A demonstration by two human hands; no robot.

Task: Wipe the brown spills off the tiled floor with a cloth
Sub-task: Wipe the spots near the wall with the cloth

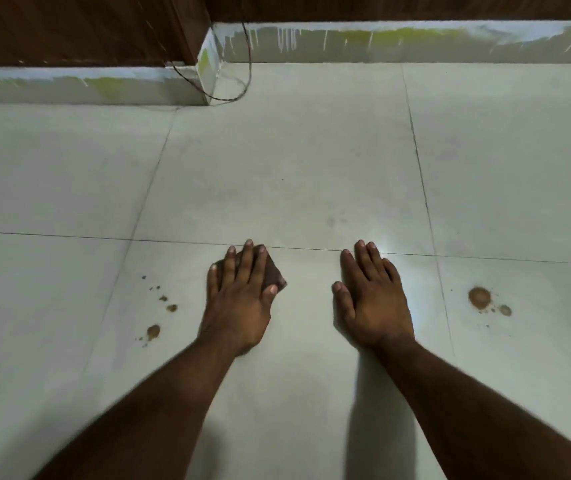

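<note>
Pressing down on the cloth (273, 273), the left hand (240, 299) has its fingers laid flat and straight across it, thumb alongside the cloth's right edge, so the grip is a spread palm pinning the dark folded cloth to the floor (311, 168) rather than a fist around it. The cloth sits just this side of the tile joint that runs across the view, mostly covered by the hand, with only a dark corner showing on the right. The right hand (370, 303) lies flat on the bare tile beside it, fingers straight, holding nothing; it looks like a brace for the person's weight.

And the spills? Two patches are left. One cluster of brown drops (154, 331) lies near the left hand, to its left, trailing from small specks down to a larger blob. The other patch (479, 297), a bigger round stain with a smaller dot beside it, lies well apart on the right, beyond the right hand.

By my reading, the wiping is in hand but neither patch is touched yet. The nearest target is the left cluster: the next move calls for sliding the cloth left and toward the body, keeping the palm pressed flat so the drops lift rather than smear.
</note>
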